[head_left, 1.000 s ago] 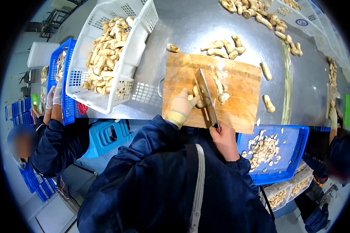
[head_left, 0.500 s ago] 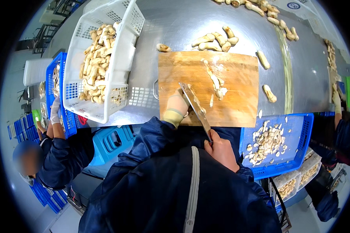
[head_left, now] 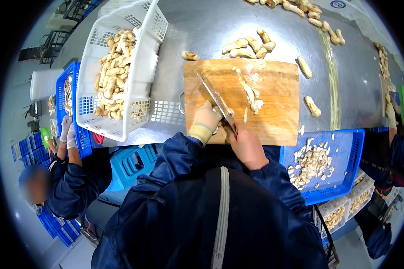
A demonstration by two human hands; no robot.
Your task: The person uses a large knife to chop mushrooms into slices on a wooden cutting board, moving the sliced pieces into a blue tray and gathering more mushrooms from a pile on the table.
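Wooden cutting board, light brown, rectangular (head_left: 276, 101): landmark. Left hand in pale glove with yellow cuff (head_left: 205, 122) at board's near-left part; fingers bent in, knuckles up close to the blade, gripping a pale mushroom piece (head_left: 217, 129), mostly hidden by fingers and blade. Right hand (head_left: 248, 145) at board's near edge, clenched round the handle of a broad-bladed metal knife (head_left: 221, 106); handle mostly hidden in the fist. Blade slants over board's left half, tip toward far-left corner, its side just beside the left fingers; whether it touches them, cannot tell. Pale slice (head_left: 230, 112) right of the blade, on board.

Strip of cream mushroom trimmings (head_left: 247, 89) on board, right of the knife. Cluster of whole thick-stemmed cream-and-brown mushrooms (head_left: 243, 52) just beyond board's far edge; short brown-ended mushroom (head_left: 190, 55) by its far-left corner. Two single mushrooms to board's right: upper one (head_left: 304, 67), lower one (head_left: 312, 106). All on a grey metal table (head_left: 184, 31).

White perforated plastic basket (head_left: 141, 83), filled with mushrooms, left of board. Blue perforated plastic tray (head_left: 357, 154) off board's near-right corner, below table level, pale mushroom slices (head_left: 310, 163) spread inside. Co-worker's white-gloved hands (head_left: 69, 132) far left of board, at a blue crate (head_left: 83, 141).
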